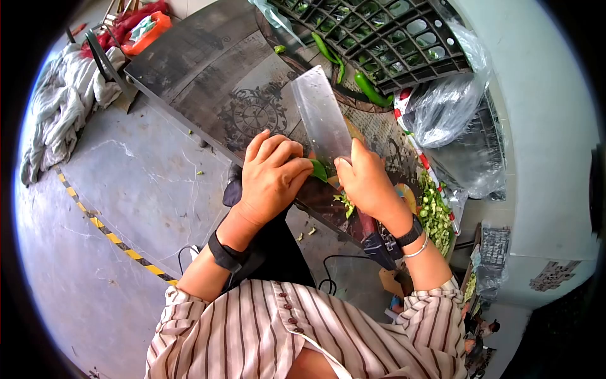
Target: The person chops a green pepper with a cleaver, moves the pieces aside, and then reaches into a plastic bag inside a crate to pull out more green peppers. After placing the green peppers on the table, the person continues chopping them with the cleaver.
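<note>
My right hand (369,180) is wrapped round the handle of a cleaver (320,110), whose broad blade points away from me over the dark table. With bent fingers, my left hand (275,174) grips a green chili pepper (319,170) near the table's front edge. Only the pepper's end shows beyond my fingers, close beside the blade; the rest is hidden. Chopped green pieces (435,215) lie heaped at the right side of the table, and a few bits (345,203) sit below my right hand. Whole green chilies (372,90) rest past the blade.
A black plastic crate (385,38) with green peppers stands at the back right, beside clear plastic bags (445,114). An orange bag (148,33) and a heap of pale cloth (66,107) are at the left. Yellow-black tape (113,237) marks the floor.
</note>
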The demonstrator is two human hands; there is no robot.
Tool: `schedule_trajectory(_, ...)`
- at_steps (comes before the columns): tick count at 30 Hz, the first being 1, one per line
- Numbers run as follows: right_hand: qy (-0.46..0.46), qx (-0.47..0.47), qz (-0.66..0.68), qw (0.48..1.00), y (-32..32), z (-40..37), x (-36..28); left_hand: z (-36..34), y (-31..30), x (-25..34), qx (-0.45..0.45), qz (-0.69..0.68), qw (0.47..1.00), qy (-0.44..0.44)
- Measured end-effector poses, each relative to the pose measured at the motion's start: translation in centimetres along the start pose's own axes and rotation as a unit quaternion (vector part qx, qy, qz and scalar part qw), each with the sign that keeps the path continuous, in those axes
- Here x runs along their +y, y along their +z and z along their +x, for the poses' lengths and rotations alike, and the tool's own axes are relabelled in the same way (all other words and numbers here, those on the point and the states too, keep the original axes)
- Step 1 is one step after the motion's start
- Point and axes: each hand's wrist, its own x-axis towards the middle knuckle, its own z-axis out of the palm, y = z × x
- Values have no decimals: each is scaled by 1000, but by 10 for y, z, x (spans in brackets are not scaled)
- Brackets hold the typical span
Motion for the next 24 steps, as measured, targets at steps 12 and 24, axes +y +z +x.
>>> schedule_trajectory(12,63,-34,2,997,-27,-33,-26,-2,2,-1,9,-11,1000,0)
schedule_trajectory(24,-1,-61,-56,997,-23,-22,-21,-1,3,-2,6,-19,1000,-4)
